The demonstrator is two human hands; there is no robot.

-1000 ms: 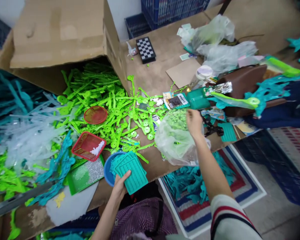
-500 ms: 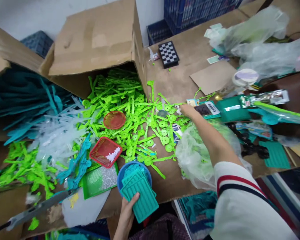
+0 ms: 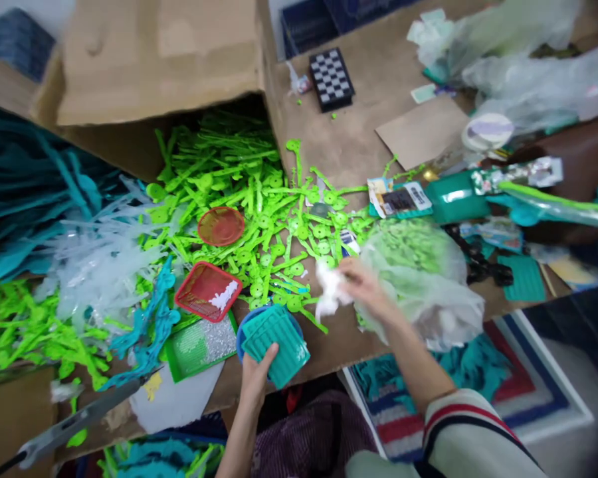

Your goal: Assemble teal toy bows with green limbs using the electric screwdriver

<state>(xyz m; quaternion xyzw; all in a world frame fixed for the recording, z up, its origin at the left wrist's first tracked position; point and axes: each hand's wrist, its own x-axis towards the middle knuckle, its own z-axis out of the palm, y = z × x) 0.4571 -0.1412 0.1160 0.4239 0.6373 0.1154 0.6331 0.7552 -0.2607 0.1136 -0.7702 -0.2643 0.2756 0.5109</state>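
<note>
My left hand grips a small stack of teal ridged plastic plates, thumb on top. They tilt over a blue bowl, hiding most of it. My right hand is closed on a crumpled white tissue, blurred by motion; whether it is paper or thin plastic I cannot tell. Below that hand lies a clear bag with bright green pieces in it. Flat green plastic parts with round discs spread over the table to the left of the tissue.
A cardboard box lies open, green parts spilling out. Red baskets and a green tray of small silvery bits stand left of the bowl. A grey tool lies at the front left. Behind are a checkered board and plastic bags.
My right hand has drawn back toward me from beside the dark packet, bringing the white tissue with it. My left hand still holds the teal plates, now raised slightly over the bowl.
</note>
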